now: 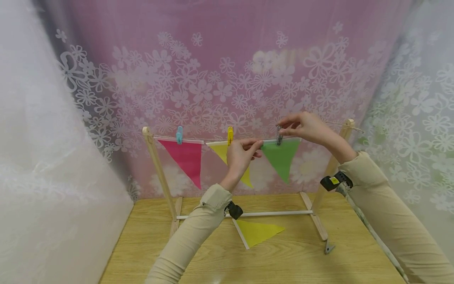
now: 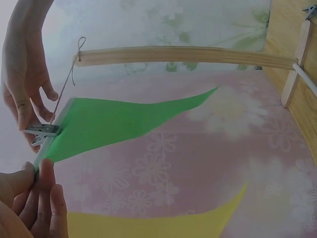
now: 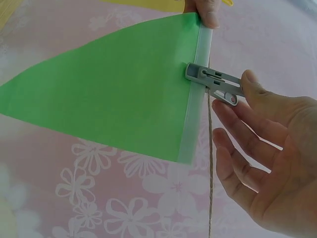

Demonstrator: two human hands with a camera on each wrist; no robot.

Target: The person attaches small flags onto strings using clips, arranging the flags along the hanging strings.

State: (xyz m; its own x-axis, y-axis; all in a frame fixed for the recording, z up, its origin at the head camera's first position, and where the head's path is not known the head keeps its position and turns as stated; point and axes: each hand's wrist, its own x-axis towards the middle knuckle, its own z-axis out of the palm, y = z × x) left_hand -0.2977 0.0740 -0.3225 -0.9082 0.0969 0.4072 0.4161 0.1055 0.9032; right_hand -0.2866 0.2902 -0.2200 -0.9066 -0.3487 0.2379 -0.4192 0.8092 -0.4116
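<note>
A green triangular pennant (image 1: 283,156) hangs point down at the string, its white top edge against the cord. My left hand (image 1: 241,154) pinches the left corner of that edge between thumb and fingers. With thumb and index finger my right hand (image 3: 277,148) holds a grey clothespin (image 3: 213,82), whose tip lies over the pennant's white edge and the string (image 3: 210,183). The other right fingers spread loosely below it. To the left hang a yellow pennant (image 1: 247,180), partly behind my left hand, under a yellow clothespin (image 1: 230,135), and a pink pennant (image 1: 188,157) under a blue clothespin (image 1: 179,135).
A wooden post (image 1: 158,173) at the left and another post (image 1: 345,132) at the right carry the string. A white rod (image 1: 276,213) joins their feet. On the wooden table (image 1: 198,264) lie another yellow pennant (image 1: 259,232) and a grey clothespin (image 1: 329,247).
</note>
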